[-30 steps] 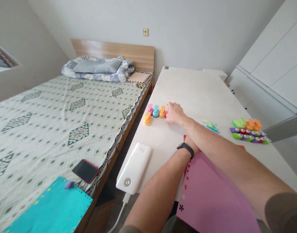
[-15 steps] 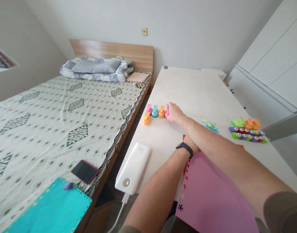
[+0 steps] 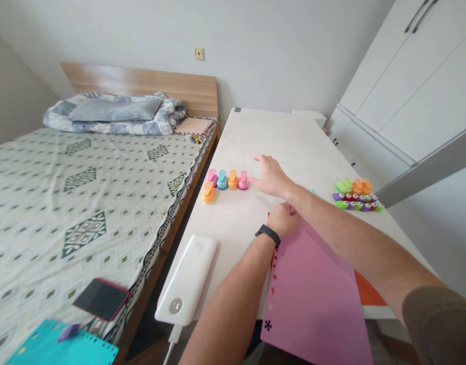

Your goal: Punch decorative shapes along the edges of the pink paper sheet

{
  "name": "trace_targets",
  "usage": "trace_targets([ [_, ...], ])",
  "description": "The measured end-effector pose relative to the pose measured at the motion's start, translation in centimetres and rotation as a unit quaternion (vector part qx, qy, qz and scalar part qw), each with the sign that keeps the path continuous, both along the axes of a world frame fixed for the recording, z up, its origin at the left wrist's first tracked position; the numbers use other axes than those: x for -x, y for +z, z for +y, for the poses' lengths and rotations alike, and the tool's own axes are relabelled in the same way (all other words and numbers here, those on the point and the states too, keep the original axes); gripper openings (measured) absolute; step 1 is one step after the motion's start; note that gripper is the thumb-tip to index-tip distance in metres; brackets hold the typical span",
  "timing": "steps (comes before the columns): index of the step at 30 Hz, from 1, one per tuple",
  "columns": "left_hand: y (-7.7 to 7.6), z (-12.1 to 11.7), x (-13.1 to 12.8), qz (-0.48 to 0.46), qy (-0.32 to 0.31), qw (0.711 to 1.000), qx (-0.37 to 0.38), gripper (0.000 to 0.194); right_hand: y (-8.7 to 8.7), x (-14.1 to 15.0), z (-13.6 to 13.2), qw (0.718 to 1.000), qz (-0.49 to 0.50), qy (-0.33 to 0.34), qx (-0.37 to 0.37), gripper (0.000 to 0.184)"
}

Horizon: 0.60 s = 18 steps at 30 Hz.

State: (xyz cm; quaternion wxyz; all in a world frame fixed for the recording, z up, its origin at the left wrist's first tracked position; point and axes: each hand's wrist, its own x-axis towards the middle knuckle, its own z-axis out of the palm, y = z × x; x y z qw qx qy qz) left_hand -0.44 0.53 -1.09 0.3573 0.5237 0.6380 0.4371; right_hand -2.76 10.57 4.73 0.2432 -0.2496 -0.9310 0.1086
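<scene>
My right hand [image 3: 271, 176] is open, its thumb and fingers apart, just right of a pink craft punch [image 3: 243, 180]. That punch stands at the end of a row with an orange punch [image 3: 233, 179], a blue punch [image 3: 222, 179] and another pink one [image 3: 212, 177]; a yellow-orange punch [image 3: 208, 192] sits in front. My left hand [image 3: 284, 219], with a black wristband, is closed at the top edge of a purple-pink paper sheet [image 3: 316, 289]. Small shapes are cut along the sheet's left edge. My right forearm crosses over the left hand, partly hiding its fingers.
A white power bank [image 3: 187, 279] with a cable lies on the white table [image 3: 271, 132]. Several small punches [image 3: 356, 197] stand at the right. Orange paper [image 3: 369, 291] shows under the sheet. On the bed at left lie a phone [image 3: 101, 299] and teal paper [image 3: 58, 350].
My right hand has let go of the pink punch, which stays at the row's end, and its fingers have spread. My left hand has come further into view at the sheet's top. The view has shifted right.
</scene>
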Motion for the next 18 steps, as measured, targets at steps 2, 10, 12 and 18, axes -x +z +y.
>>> trace_targets([
  [2, 0.0, -0.1, 0.0, 0.042, 0.016, 0.999, 0.028, 0.013, 0.9, -2.9, 1.9, 1.0, 0.014, -0.016, -0.015, 0.063],
  [10, 0.2, 0.0, 0.0, 0.071, 0.018, 0.996, 0.048, 0.016, 1.1, -19.0, 15.7, 0.949, -0.174, -0.258, -0.053, 0.049],
  [12, 0.2, 0.0, 0.0, 0.06, 0.019, 0.997, 0.048, 0.016, 0.8, -22.5, 17.9, 0.92, -0.214, -0.327, -0.038, 0.046],
  [18, 0.0, 0.1, 0.0, 0.049, 0.023, 0.998, 0.043, 0.018, -1.1, -27.0, 18.3, 0.905, -0.257, -0.339, -0.014, 0.037],
])
